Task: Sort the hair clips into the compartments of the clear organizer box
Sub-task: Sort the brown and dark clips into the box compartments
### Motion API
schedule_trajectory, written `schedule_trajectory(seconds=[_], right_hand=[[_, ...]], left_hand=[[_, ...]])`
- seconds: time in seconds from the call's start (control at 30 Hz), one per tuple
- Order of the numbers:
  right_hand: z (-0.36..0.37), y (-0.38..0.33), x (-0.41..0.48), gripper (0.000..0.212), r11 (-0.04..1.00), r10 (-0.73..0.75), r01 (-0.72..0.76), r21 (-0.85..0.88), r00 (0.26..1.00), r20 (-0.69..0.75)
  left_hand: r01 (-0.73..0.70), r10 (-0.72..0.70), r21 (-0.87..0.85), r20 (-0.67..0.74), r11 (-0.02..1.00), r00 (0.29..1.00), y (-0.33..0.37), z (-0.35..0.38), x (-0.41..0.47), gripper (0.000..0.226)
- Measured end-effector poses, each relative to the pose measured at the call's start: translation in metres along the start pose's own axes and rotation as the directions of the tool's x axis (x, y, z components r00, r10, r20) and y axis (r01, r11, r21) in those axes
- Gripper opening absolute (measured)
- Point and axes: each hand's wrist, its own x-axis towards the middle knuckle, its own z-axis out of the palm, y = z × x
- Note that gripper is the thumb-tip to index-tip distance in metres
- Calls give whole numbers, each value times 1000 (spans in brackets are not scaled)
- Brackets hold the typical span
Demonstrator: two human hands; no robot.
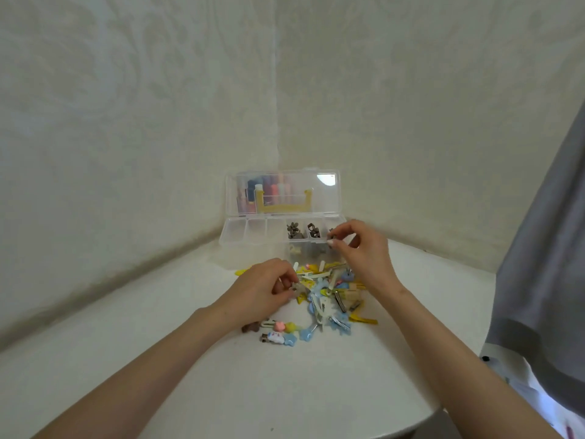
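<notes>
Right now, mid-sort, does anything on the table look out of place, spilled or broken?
Nothing looks spilled or broken. The organizer box sits open, lid upright. One oddity: a few stray clips lie apart from the main pile, on the near side of the left hand, where they are easy to overlook.

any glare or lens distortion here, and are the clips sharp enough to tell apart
Head view: a bright glare patch on the open lid of the organizer box; the wide lens bows the wall corner and table edge; light is soft and even, shadows faint; the hair clips look slightly blurred, colours readable, fine detail not.
</notes>
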Motion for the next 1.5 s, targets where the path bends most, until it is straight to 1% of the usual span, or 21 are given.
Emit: schedule_trajectory(seconds=[0.13, 0.2, 0.3, 0.4, 0.53, 0.63, 0.73, 0.8, 0.87, 0.97, 1.03, 1.1, 1.13, 1.17, 1.2, 1.23, 1.27, 1.3, 1.37, 1.43, 1.5], right_hand=[[-4, 9, 20, 8, 999, 30, -34, -25, 990, -135], [-3, 12, 32, 9, 996, 47, -58, -74, 989, -141], [0, 13, 43, 18, 978, 68, -88, -188, 992, -108], [4, 10, 42, 19, 977, 31, -61, -205, 989, -148], [15, 5, 24, 17, 988, -79, 47, -147, 971, -225], [20, 5, 11, 17, 981, -158, 121, -152, 952, -262], [21, 7, 6, 15, 959, -254, 218, -182, 945, -208], [22, 6, 4, 16, 953, -283, 260, -152, 947, -150], [24, 2, 1, 19, 940, -331, 328, -90, 944, -17], [29, -10, -6, 30, 894, -430, 447, -33, 876, 218], [34, -15, -9, 31, 865, -471, 499, -62, 847, 248], [38, -15, -10, 28, 834, -508, 537, -127, 837, 204], [38, -13, -10, 26, 825, -520, 546, -149, 835, 179], [38, -12, -9, 25, 826, -519, 539, -163, 841, 149], [37, -10, -8, 26, 844, -498, 509, -169, 861, 108], [35, -9, -6, 27, 875, -451, 453, -168, 891, 57], [33, -9, -4, 28, 911, -385, 381, -158, 923, 4], [31, -8, -3, 28, 939, -321, 311, -147, 946, -44], [27, -4, 1, 24, 965, -237, 221, -143, 966, -107], [25, 0, 3, 21, 978, -184, 168, -124, 975, -128], [25, 2, 4, 21, 986, -156, 145, -87, 979, -130]], left_hand=[[8, -10, -70, -37, 998, 999, 2, -3, 11, 13], [25, -32, -122, -56, 992, 998, 1, -6, 13, 17], [49, -66, -210, -73, 977, 995, -2, -10, 13, 21], [85, -109, -307, -61, 948, 992, -5, -15, 13, 21], [168, -214, -570, -15, 805, 977, -5, -18, 13, 21], [192, -254, -644, -3, 740, 967, -4, -19, 13, 18], [187, -265, -652, -22, 735, 964, -2, -19, 13, 14], [181, -267, -633, -42, 753, 963, -1, -18, 13, 14], [177, -277, -638, -58, 749, 959, 0, -19, 14, 14], [154, -294, -668, -101, 728, 950, 2, -23, 17, 18], [144, -291, -677, -109, 722, 951, 5, -25, 18, 22], [145, -284, -679, -98, 719, 954, 6, -25, 17, 23], [151, -282, -666, -92, 730, 955, 6, -26, 17, 24], [160, -274, -609, -98, 777, 957, 3, -27, 16, 23], [171, -254, -486, -110, 857, 961, -1, -29, 15, 21], [180, -223, -314, -106, 932, 969, -6, -32, 14, 19], [183, -194, -146, -72, 972, 978, -10, -35, 13, 17], [181, -182, -15, -10, 983, 983, -15, -37, 12, 16], [168, -186, 136, 130, 976, 974, -20, -37, 9, 17], [137, -179, 201, 208, 970, 962, -23, -36, 8, 21], [114, -161, 209, 228, 971, 960, -24, -35, 8, 22]])
